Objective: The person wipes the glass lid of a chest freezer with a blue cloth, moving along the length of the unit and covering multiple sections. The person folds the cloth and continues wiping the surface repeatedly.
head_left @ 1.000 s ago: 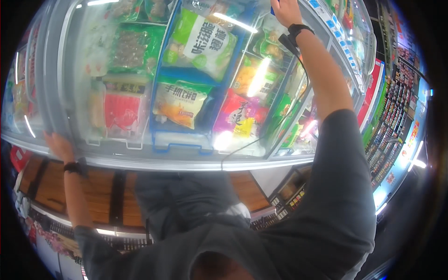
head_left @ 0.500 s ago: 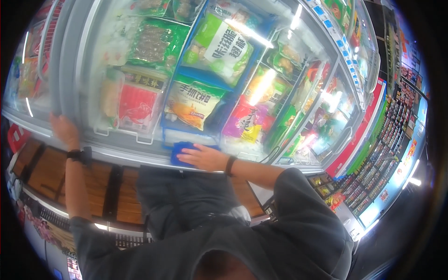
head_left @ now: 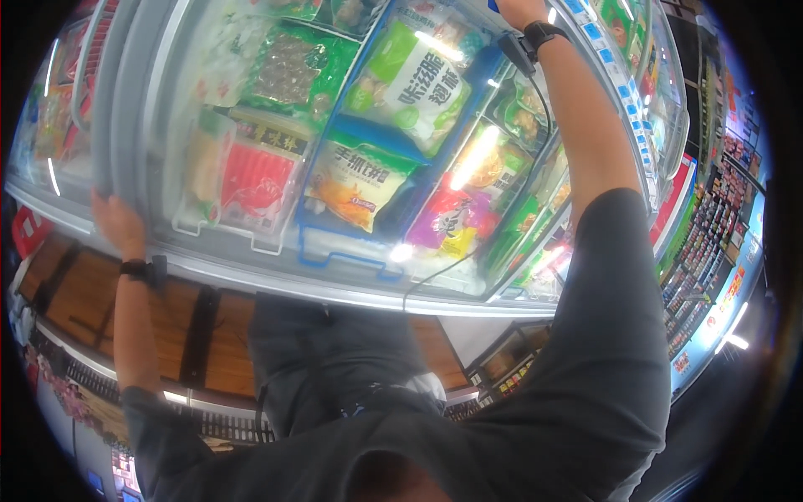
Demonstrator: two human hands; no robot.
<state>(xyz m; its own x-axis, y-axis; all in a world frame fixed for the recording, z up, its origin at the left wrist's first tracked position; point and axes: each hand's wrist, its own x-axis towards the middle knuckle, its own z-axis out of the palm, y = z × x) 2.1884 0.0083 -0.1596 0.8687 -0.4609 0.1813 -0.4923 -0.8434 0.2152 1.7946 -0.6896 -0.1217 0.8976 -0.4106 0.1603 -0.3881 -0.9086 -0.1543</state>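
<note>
A chest freezer with a glass lid (head_left: 335, 251) fills the space before me. My left hand (head_left: 119, 222) rests on its grey front frame at the left, fingers stretched over the edge. My right hand (head_left: 520, 10) is at the glass's far side, cut off by the top of the picture. A sliver of blue cloth (head_left: 493, 5) shows at its fingers; the rest of the cloth is out of view. Under the glass lie a green and white bag (head_left: 410, 88), a flatbread bag (head_left: 355, 180), a red pack (head_left: 255, 180) and a purple and yellow bag (head_left: 452, 222).
A dark cable (head_left: 435, 274) from the right wristband hangs across the glass to the front edge. Grey lid rails (head_left: 125, 100) run along the left. Blue price tags (head_left: 615, 75) line the far right rim. Shelves of goods (head_left: 711, 226) stand beyond.
My right hand has swept from the front edge to the far right of the glass with the blue cloth. My left hand has stayed nearly in place.
</note>
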